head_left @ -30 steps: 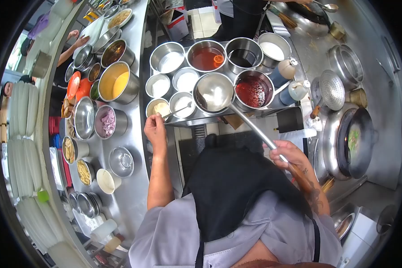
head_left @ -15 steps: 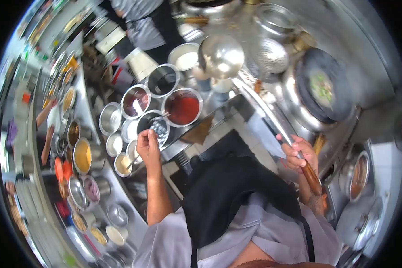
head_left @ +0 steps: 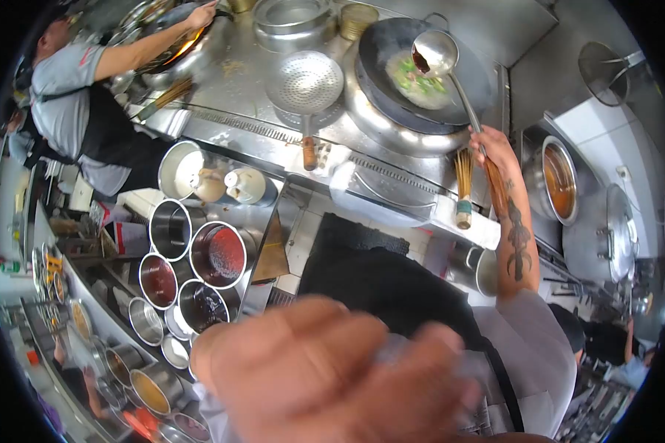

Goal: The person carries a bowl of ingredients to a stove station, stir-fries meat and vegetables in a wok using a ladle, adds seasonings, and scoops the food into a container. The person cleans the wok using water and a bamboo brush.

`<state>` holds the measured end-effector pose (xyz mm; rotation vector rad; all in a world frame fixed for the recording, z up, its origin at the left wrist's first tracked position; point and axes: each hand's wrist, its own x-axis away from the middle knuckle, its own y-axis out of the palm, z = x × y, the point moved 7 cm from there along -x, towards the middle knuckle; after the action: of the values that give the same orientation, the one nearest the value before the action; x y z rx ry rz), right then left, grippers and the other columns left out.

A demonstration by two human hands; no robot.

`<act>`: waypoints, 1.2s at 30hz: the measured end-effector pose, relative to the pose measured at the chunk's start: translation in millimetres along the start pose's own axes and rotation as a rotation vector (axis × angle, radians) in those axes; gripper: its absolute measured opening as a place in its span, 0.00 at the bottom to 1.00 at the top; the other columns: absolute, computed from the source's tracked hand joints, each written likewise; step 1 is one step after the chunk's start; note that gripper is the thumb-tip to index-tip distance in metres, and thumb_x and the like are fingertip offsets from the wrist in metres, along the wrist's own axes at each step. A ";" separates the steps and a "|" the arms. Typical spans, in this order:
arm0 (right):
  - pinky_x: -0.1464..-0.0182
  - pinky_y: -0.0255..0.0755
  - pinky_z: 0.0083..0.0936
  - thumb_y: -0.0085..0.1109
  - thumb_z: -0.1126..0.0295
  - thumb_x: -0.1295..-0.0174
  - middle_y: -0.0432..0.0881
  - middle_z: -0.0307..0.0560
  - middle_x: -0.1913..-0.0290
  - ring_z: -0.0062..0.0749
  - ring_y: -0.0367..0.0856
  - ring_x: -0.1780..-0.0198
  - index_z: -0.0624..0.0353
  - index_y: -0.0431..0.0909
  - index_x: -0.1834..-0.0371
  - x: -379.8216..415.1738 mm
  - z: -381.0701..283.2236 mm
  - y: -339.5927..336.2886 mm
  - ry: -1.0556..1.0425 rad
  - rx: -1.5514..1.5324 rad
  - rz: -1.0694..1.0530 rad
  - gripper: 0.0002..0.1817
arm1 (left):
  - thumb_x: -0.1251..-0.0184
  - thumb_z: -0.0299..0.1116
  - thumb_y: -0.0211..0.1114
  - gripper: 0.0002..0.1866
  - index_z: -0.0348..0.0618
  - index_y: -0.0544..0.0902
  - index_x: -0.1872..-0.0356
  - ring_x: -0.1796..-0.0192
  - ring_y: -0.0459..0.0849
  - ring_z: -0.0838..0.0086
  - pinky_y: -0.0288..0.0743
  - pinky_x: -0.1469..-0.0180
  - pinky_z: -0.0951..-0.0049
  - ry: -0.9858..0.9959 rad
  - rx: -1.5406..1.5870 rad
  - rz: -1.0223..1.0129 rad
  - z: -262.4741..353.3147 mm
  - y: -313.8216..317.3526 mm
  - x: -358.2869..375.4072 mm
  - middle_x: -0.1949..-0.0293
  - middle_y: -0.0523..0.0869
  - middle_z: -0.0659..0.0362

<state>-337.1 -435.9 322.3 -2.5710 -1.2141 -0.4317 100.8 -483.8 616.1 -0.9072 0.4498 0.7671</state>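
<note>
My right hand (head_left: 494,148) is closed around the ladle (head_left: 437,54) near its wooden handle. The bowl of the ladle is over the dark wok (head_left: 380,63), with dark brown sauce at its left edge. Inside the wok lies food with green pieces (head_left: 419,80) in a pale liquid. My left hand (head_left: 325,369) is very close to the camera and smeared by motion. Its fingers look bent, and whether they hold anything does not show. It hides part of my apron and some of the pots below.
A perforated strainer (head_left: 304,81) rests on the steel stove top, its wooden handle toward me. A bamboo brush (head_left: 463,188) lies at the front edge. Several sauce pots (head_left: 219,255) stand at left. A co-worker (head_left: 89,111) reaches over another wok at upper left.
The view has turned toward the stove. The ladle has moved from near the sauce pots to over the wok, now with dark sauce. My left hand has come up from the pots toward the camera.
</note>
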 end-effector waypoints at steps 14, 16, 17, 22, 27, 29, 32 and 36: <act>0.81 0.65 0.26 0.52 0.71 0.39 0.73 0.39 0.82 0.24 0.70 0.86 0.66 0.74 0.71 -101.8 19.3 -24.6 -0.060 0.508 0.284 0.08 | 0.47 0.23 0.63 0.15 0.36 0.82 0.55 0.68 0.81 0.65 0.75 0.62 0.72 0.142 0.173 -0.045 -114.7 51.2 -50.8 0.63 0.83 0.51; 0.82 0.65 0.25 0.52 0.73 0.40 0.73 0.40 0.83 0.24 0.70 0.86 0.65 0.73 0.72 -91.1 19.8 -15.1 -0.001 0.438 0.135 0.07 | 0.50 0.12 0.55 0.24 0.36 0.80 0.49 0.60 0.84 0.59 0.77 0.57 0.69 0.033 0.162 -0.256 -166.1 122.2 -51.8 0.55 0.81 0.46; 0.83 0.65 0.25 0.52 0.74 0.41 0.73 0.40 0.83 0.24 0.70 0.86 0.65 0.73 0.73 -84.7 19.1 -15.1 0.035 0.410 0.071 0.06 | 0.49 0.14 0.56 0.23 0.35 0.79 0.48 0.57 0.83 0.57 0.77 0.55 0.67 0.014 0.186 -0.288 -183.8 158.3 -50.1 0.53 0.81 0.45; 0.80 0.71 0.31 0.54 0.72 0.40 0.77 0.48 0.79 0.32 0.76 0.84 0.70 0.75 0.66 -73.5 9.5 -46.7 0.044 0.548 0.002 0.09 | 0.38 0.28 0.59 0.19 0.29 0.78 0.47 0.48 0.79 0.50 0.70 0.41 0.57 0.146 -0.075 -0.213 -235.4 319.2 -55.5 0.50 0.80 0.42; 0.80 0.72 0.32 0.52 0.73 0.40 0.78 0.50 0.79 0.33 0.76 0.85 0.72 0.74 0.59 -69.2 15.3 -22.1 -0.051 0.600 -0.003 0.11 | 0.32 0.34 0.56 0.12 0.34 0.81 0.59 0.53 0.80 0.52 0.69 0.46 0.55 0.033 -0.155 -0.437 -266.2 416.6 -71.2 0.58 0.82 0.45; 0.81 0.71 0.32 0.52 0.74 0.40 0.76 0.47 0.80 0.32 0.75 0.86 0.70 0.74 0.61 -50.6 12.0 -27.5 -0.079 0.528 -0.152 0.09 | 0.31 0.35 0.56 0.12 0.37 0.81 0.64 0.55 0.80 0.53 0.70 0.50 0.55 0.002 -0.164 -0.468 -272.1 430.4 -74.3 0.61 0.83 0.46; 0.80 0.72 0.33 0.52 0.75 0.41 0.79 0.51 0.78 0.35 0.78 0.84 0.69 0.74 0.62 -33.7 -8.4 -53.6 -0.047 0.609 -0.168 0.08 | 0.31 0.36 0.56 0.12 0.40 0.79 0.71 0.59 0.81 0.55 0.70 0.54 0.56 0.008 -0.182 -0.390 -269.5 434.3 -73.8 0.67 0.83 0.51; 0.75 0.76 0.36 0.52 0.74 0.40 0.82 0.62 0.72 0.42 0.83 0.79 0.72 0.71 0.57 -47.9 -3.9 -74.1 -0.418 1.270 0.324 0.12 | 0.31 0.37 0.57 0.12 0.41 0.79 0.72 0.63 0.81 0.56 0.70 0.57 0.57 -0.001 -0.174 -0.399 -255.4 429.3 -75.1 0.71 0.83 0.52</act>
<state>-424.6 -425.4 316.1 -1.6440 -0.7141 0.7555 -281.3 -561.5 295.0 -1.1166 0.1911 0.4443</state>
